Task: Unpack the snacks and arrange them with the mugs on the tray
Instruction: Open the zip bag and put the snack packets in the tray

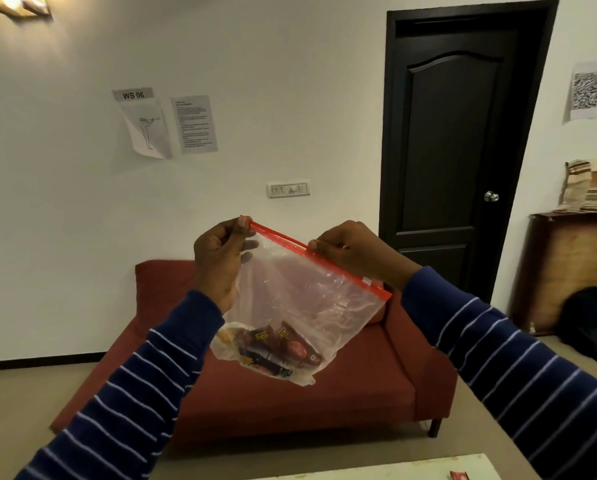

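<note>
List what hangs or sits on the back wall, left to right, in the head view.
WS 06 sign → drawing sheet → text sheet → switch plate → dark door → QR code sheet.

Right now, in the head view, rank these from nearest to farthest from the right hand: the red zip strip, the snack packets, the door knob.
1. Red zip strip: pinched in the right hand.
2. Snack packets: bottom of the bag, below and left of it.
3. Door knob: on the dark door, behind and to its right.
</note>
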Available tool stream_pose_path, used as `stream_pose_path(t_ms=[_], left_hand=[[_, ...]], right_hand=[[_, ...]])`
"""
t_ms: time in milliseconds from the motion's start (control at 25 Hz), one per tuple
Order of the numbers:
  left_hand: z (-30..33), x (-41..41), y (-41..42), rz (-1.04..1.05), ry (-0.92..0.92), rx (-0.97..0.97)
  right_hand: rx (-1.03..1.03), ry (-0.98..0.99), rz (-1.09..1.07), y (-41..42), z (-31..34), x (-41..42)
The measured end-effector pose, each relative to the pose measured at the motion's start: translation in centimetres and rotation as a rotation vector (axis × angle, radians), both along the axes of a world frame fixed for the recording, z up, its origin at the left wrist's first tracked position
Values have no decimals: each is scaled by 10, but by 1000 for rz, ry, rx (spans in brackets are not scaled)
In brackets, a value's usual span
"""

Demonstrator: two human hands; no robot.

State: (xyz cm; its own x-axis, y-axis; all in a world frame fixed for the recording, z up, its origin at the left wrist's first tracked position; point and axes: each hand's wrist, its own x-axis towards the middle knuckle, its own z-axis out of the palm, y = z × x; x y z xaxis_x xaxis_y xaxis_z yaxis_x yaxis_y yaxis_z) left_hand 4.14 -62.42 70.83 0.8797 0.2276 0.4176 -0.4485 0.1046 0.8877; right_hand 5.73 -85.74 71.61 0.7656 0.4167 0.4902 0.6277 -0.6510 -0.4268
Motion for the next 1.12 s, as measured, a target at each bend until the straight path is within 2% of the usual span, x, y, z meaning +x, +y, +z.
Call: stream_pose_path(t_ms=[240,440,680,760,920,1120], left_hand=[[-7,-12,-13,-1,42,-44],[-13,-15,-14,-47,76,-25],[-29,-18,-23,312,207,201],[-34,-21,-25,253,252,162],[-40,-19,-23,12,380,156],[-41,-21,-13,-106,335,103]], right_hand=[[61,119,74,13,3,-1],[177,318,126,11,2,-7],[260,366,113,22,-4,-18],[300,376,115,25,-7,-19],[329,443,146,25,-14,-23],[396,513,60,12,-22,-22]])
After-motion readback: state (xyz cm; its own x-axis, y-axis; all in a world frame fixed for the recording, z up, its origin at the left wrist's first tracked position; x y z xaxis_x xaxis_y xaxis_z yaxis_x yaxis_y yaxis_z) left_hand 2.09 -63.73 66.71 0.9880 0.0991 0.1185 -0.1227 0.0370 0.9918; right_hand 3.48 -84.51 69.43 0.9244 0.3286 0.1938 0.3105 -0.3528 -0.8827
